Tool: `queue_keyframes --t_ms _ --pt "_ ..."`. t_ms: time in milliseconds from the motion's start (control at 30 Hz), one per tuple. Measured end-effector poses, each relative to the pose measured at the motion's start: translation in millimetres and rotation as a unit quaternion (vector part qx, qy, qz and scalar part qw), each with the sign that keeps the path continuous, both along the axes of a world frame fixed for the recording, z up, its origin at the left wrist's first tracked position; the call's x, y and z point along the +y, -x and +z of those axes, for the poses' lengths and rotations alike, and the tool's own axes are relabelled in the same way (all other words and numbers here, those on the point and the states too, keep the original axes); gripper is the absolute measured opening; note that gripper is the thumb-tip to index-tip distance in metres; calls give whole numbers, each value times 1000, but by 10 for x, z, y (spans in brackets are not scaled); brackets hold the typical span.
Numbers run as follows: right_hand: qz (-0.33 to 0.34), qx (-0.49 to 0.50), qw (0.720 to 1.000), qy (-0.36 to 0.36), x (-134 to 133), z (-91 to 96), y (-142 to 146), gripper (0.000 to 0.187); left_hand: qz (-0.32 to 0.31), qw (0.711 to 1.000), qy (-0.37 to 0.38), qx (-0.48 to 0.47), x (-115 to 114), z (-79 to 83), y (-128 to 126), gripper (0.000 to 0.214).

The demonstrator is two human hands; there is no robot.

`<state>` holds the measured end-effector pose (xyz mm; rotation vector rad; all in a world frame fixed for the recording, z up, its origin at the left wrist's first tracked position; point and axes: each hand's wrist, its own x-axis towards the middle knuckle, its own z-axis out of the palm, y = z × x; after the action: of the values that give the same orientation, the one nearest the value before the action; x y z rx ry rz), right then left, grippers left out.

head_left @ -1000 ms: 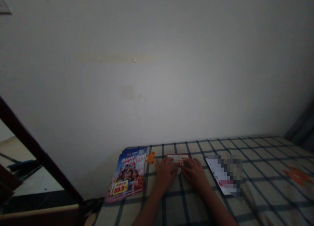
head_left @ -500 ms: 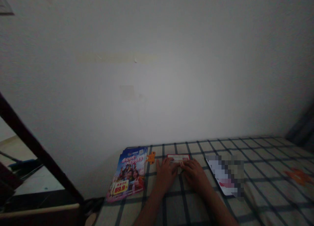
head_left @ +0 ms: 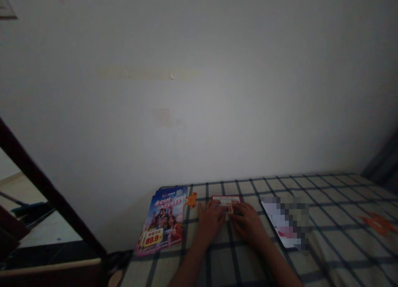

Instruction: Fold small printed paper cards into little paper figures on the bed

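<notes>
A small red-edged paper leaflet [head_left: 226, 199], with pale printed panels, lies on the checked cloth. My left hand [head_left: 210, 220] comes over its left side, fingers bent onto the paper, the little finger spread out to the left. On the right side my right hand [head_left: 247, 222] has its fingers and thumb closed on the leaflet's near edge. Both hands cover much of the paper, so the full grip underneath is hidden. Left of my hands sits a stack of colourful printed flyers [head_left: 166, 220], the top one marked with a large price.
The checked cloth [head_left: 217, 262] covers a flat surface against a white wall [head_left: 199, 113]. Right of my hands lies a dark-edged flat item [head_left: 278, 222], partly pixelated. Orange bear prints [head_left: 192, 200] show on the cloth. A dark slanted bar [head_left: 52, 191] stands at left.
My right fingers have shifted slightly, and a little more of the leaflet's pale, red-lined part shows between my hands. The left hand stays nearly in place.
</notes>
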<state>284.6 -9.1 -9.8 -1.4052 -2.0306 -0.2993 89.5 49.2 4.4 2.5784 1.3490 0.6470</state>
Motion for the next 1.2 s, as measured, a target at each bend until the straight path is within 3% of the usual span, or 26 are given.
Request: queue_keyframes --t_ms 267,633,1200 --pt "-3 -9 999 41 -26 93 21 31 6 1000 5 17 -30 75 -6 31" --pt "43 4 999 23 -30 92 -1 30 9 1000 16 11 -36 93 -6 30" --pt "20 -14 999 46 -53 129 13 35 12 1000 6 8 -24 53 -21 30"
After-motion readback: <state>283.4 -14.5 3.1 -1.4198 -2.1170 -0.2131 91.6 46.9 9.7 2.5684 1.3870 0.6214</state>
